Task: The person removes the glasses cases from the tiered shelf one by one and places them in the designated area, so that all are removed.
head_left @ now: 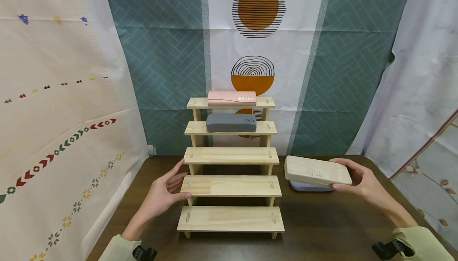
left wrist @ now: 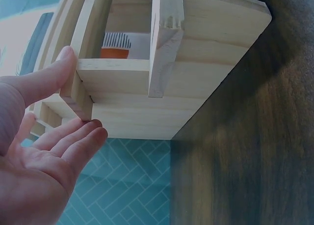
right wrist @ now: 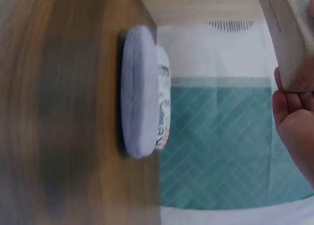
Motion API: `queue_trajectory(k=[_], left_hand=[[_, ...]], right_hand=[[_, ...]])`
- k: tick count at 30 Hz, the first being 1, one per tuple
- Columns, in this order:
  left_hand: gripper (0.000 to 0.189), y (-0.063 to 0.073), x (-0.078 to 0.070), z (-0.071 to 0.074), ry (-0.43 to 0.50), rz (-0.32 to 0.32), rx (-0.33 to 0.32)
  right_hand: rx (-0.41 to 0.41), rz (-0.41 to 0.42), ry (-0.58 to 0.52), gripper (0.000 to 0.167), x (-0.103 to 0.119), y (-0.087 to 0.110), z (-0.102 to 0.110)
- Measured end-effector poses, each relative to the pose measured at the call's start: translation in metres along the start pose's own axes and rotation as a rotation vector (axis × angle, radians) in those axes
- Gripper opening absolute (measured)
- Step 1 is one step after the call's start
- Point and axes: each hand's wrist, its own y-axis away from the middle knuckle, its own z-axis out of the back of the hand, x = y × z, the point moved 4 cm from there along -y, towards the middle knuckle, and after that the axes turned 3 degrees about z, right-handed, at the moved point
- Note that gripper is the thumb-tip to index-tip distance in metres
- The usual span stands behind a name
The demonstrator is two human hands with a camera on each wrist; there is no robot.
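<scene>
A cream glasses case is gripped at its right end by my right hand, thumb on the near side and fingers on the far side. It hangs tilted to the right of a light wooden step rack. Below it, a lavender case lies on the table, partly hidden in the head view. My left hand holds the left end of the rack's second step from the bottom between thumb and fingers, its index fingertip at the step above. A pink case sits on the top step, a grey-blue case one step lower.
Behind the lavender case, a white printed case shows in the right wrist view. The dark brown table carries the rack. Patterned cloths hang behind it, with a pale curtain at left and another at right.
</scene>
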Motion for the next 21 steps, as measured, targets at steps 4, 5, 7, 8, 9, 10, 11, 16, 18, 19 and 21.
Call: queue_trajectory(k=[4, 5, 7, 8, 9, 10, 11, 16, 18, 19, 21], left_hand=[[0.105, 0.001, 0.001, 0.000, 0.004, -0.009, 0.001], [0.104, 0.001, 0.002, -0.001, 0.005, -0.012, 0.003], [0.103, 0.002, 0.002, -0.001, 0.004, -0.016, 0.005], [0.103, 0.002, 0.002, -0.001, 0.002, -0.018, 0.003], [0.103, 0.002, 0.002, -0.001, 0.001, -0.018, 0.002], [0.104, 0.002, 0.002, -0.001, 0.000, -0.017, 0.000], [0.104, 0.002, 0.002, -0.001, -0.001, -0.018, 0.000], [0.106, 0.001, 0.002, -0.001, 0.002, 0.000, 0.002], [0.106, 0.000, 0.002, -0.001, 0.006, 0.003, 0.004], [0.106, 0.000, 0.002, -0.001, 0.008, 0.001, 0.005], [0.105, 0.000, 0.002, -0.001, 0.015, -0.002, 0.004]], right_hand=[[0.020, -0.002, -0.009, 0.065, -0.007, 0.009, 0.006], [0.029, -0.002, -0.012, 0.064, -0.009, 0.011, 0.008], [0.040, -0.009, -0.007, 0.064, -0.013, 0.015, 0.010], [0.046, -0.015, -0.002, 0.063, -0.015, 0.017, 0.010], [0.049, -0.024, 0.001, 0.063, -0.018, 0.018, 0.011], [0.053, -0.036, 0.000, 0.062, -0.020, 0.020, 0.012], [0.057, -0.047, 0.003, 0.062, -0.023, 0.022, 0.012], [0.055, -0.097, 0.038, 0.062, -0.039, 0.031, 0.016], [0.058, -0.117, 0.044, 0.062, -0.045, 0.034, 0.017], [0.064, -0.126, 0.046, 0.061, -0.048, 0.035, 0.017], [0.077, -0.156, 0.039, 0.061, -0.054, 0.037, 0.017]])
